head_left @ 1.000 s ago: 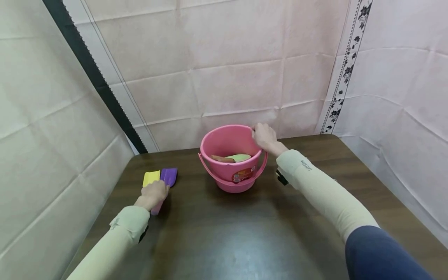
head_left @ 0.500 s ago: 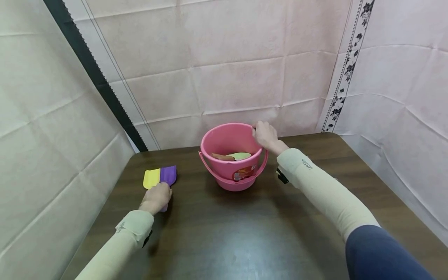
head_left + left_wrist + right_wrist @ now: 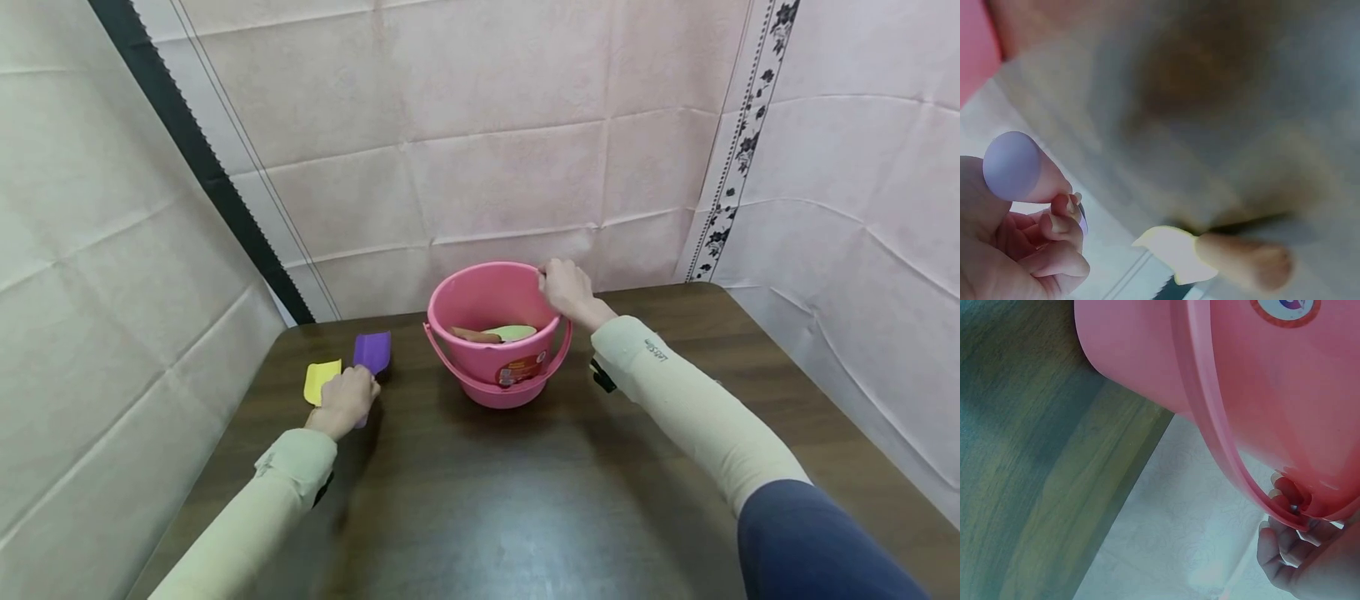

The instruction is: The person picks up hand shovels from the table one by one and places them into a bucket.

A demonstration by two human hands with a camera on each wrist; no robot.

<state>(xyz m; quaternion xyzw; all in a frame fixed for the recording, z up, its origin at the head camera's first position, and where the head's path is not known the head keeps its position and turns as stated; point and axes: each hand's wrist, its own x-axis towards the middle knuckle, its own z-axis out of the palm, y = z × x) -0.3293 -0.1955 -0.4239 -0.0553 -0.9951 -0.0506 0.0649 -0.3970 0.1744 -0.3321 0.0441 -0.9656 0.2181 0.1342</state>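
My left hand [image 3: 347, 402] grips the handle of a toy shovel with a purple blade [image 3: 372, 352]. In the left wrist view its lilac, rounded handle end [image 3: 1013, 165] sticks out of the curled fingers. A second toy shovel, with a yellow blade [image 3: 320, 382] and a brown handle [image 3: 1244, 259], lies on the table beside that hand. My right hand [image 3: 568, 292] holds the right side of the rim of an upright pink bucket [image 3: 474, 363], fingers curled by the handle's joint. Inside the bucket lies a pale green piece [image 3: 513, 332] with a brown handle [image 3: 476, 336].
The bucket's pink carrying handle [image 3: 450, 364] hangs down across its front. Everything stands on a dark brown wooden table [image 3: 480, 492]. White cloth walls [image 3: 510, 183] rise right behind the table and along both sides.
My left hand has lifted the purple shovel away from beside the yellow one and moved slightly right and farther forward. The yellow shovel stays put. My right hand still holds the bucket's rim.
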